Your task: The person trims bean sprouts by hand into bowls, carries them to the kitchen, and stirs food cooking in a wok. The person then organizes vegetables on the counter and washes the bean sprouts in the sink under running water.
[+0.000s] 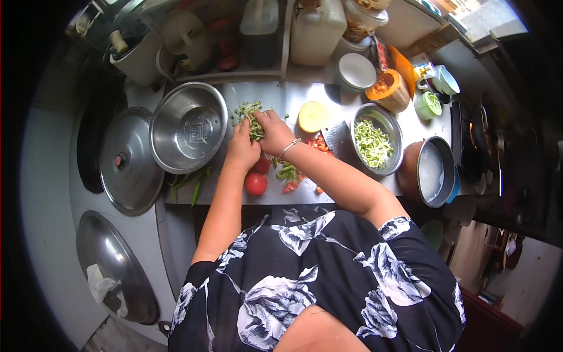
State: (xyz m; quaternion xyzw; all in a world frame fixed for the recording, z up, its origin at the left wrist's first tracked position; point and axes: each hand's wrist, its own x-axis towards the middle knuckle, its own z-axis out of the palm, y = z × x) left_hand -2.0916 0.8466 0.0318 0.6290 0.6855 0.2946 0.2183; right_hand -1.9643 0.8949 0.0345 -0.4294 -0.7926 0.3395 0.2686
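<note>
A bunch of green sprouts or beans (pixel 248 110) lies on the metal counter, with my left hand (pixel 243 145) and my right hand (pixel 274 131) closed around it from both sides. The right wrist wears a bracelet. Below my hands are red tomatoes (pixel 256 183). Close by, chopped red pieces (pixel 320 145) and a small heap of greens (pixel 287 171) are partly hidden by the right forearm. A yellow round slice (pixel 312 117) sits beyond the right hand. Left of my hands stands a steel basin (pixel 165 126) with a bare bottom.
On the right are a bowl of chopped greens (pixel 372 144), a pot of pale liquid (pixel 432 170), a cut pumpkin (pixel 394 94) and a white bowl (pixel 356 71). Large lids (pixel 134 176) lie at left. Green peppers (pixel 197 186) rest near the front edge; jugs (pixel 316 35) stand behind.
</note>
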